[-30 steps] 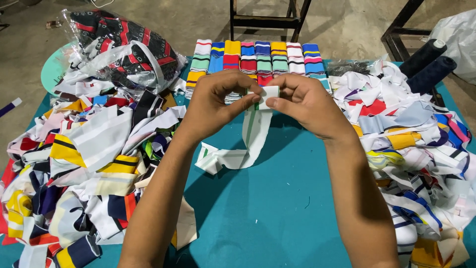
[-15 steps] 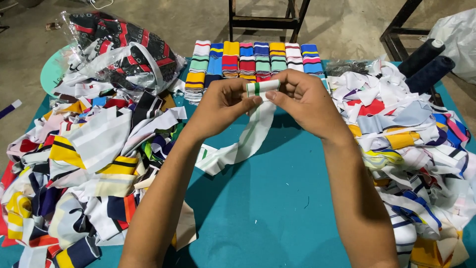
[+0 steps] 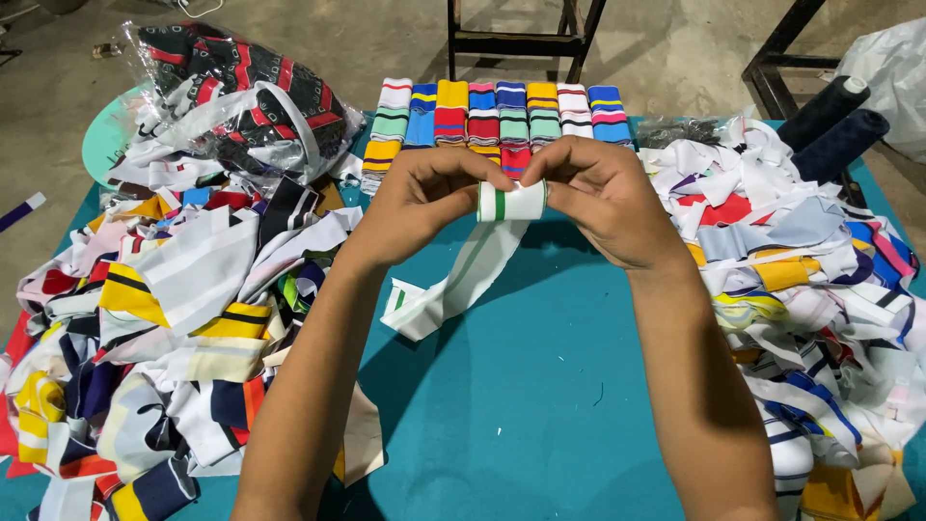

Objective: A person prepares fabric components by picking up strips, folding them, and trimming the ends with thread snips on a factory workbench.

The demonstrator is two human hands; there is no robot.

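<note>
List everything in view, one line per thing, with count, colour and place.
rolled fabric strip: one, white with a green stripe, held between both hands, tail hanging to the table
rolled strips: a row, many colours, behind the hands
loose strips: pile, mixed colours, left
loose strips: pile, mixed colours, right
plastic bag: one, clear, holding dark fabric, far left
thread cones: two, dark, far right
table: one, teal
left hand: grip on roll
right hand: grip on roll
</note>
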